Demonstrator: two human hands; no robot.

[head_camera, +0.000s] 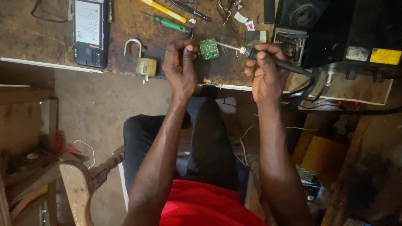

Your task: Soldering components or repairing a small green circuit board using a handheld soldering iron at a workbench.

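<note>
Touching soldering iron (268,59) to green circuit board (208,49), left hand (180,67) steadying

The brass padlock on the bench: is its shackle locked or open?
Cannot tell for sure. The padlock lies flat beside the left hand, with its shackle arched up; whether both ends are seated is unclear.

Circuit board (208,49) between hands, padlock (145,63) left, phone (89,31) farther left
</note>
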